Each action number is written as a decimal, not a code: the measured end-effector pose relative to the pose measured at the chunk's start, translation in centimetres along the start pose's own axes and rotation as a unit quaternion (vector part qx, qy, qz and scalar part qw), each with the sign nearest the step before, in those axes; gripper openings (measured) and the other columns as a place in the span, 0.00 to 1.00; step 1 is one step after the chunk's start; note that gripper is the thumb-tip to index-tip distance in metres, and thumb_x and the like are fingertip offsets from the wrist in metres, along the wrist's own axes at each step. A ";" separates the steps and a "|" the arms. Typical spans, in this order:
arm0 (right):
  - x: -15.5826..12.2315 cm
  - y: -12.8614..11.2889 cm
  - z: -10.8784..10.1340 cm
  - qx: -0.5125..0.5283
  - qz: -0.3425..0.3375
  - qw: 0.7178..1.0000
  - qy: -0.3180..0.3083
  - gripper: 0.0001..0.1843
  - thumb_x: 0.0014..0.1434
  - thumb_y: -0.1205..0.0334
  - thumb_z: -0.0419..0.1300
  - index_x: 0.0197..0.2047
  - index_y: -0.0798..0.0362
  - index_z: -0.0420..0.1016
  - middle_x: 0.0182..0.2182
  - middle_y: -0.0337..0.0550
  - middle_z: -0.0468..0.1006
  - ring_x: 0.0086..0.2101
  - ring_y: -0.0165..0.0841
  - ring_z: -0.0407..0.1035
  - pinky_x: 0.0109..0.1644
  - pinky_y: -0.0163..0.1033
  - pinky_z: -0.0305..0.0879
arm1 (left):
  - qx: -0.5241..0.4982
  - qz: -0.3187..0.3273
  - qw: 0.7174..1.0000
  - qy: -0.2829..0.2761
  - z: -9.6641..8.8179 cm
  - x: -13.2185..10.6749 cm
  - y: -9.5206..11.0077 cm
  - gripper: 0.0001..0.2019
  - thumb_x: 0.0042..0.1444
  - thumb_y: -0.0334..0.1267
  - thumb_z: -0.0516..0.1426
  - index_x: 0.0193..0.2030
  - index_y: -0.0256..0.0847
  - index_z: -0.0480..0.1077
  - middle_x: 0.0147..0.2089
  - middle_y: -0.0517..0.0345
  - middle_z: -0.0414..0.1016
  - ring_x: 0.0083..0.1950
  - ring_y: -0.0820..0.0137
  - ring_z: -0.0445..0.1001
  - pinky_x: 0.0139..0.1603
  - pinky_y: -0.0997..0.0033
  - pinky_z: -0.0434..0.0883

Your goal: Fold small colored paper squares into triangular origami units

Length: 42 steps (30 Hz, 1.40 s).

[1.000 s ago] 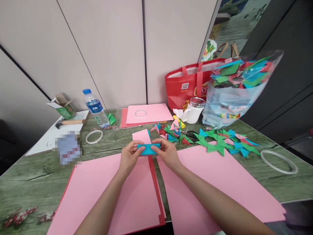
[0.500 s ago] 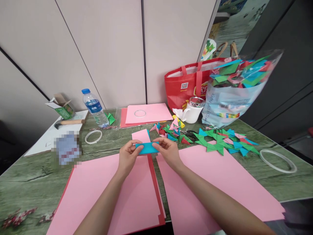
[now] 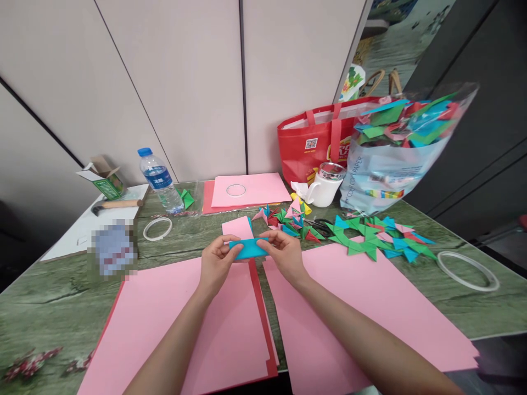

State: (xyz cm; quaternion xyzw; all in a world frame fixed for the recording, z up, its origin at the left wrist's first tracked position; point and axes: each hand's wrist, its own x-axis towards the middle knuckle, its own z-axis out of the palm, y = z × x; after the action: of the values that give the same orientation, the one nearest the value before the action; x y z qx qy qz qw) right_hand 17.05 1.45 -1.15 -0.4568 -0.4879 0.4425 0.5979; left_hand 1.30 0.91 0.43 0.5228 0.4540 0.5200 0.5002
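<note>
A narrow blue strip of folded paper (image 3: 249, 249) is held level between my two hands, above the inner edges of two pink paper stacks. My left hand (image 3: 216, 263) pinches its left end, thumb on the near face. On the right end, my right hand (image 3: 286, 253) grips it the same way; the fingers behind the paper are partly hidden. Just beyond the strip lies a small pile of pink and blue paper pieces (image 3: 236, 227). Under my forearms are the left pink paper stack (image 3: 164, 312), with red sheets below it, and the right pink paper stack (image 3: 370, 307).
Folded paper pieces (image 3: 362, 236) and black scissors (image 3: 323, 226) lie right of centre. Behind stand a white mug (image 3: 325, 189), a red bag (image 3: 298, 153) and a filled plastic bag (image 3: 382, 170). On the left are a water bottle (image 3: 160, 178), tape roll (image 3: 157, 229) and hammer (image 3: 119, 203).
Almost nothing differs. Both hands keep their pinch on the blue paper, which has shifted very slightly to the right.
</note>
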 end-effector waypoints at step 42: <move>0.6 0.2 -0.2 0.028 0.050 0.996 -0.066 0.15 0.43 0.55 0.63 0.32 0.55 0.71 0.22 0.37 0.70 0.23 0.28 0.65 0.25 0.33 0.63 | 0.099 0.019 0.994 0.029 0.0 0.3 0.0 0.10 0.40 0.38 0.62 0.31 0.37 0.78 0.29 0.54 0.79 0.25 0.70 0.72 0.21 0.76 0.67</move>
State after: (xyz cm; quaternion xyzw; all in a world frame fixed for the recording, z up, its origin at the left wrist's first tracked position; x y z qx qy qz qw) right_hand 17.33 2.04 -1.22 -0.4333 -0.4899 0.5150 0.5541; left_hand 1.30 1.18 0.44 0.5632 0.5075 0.4964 0.4228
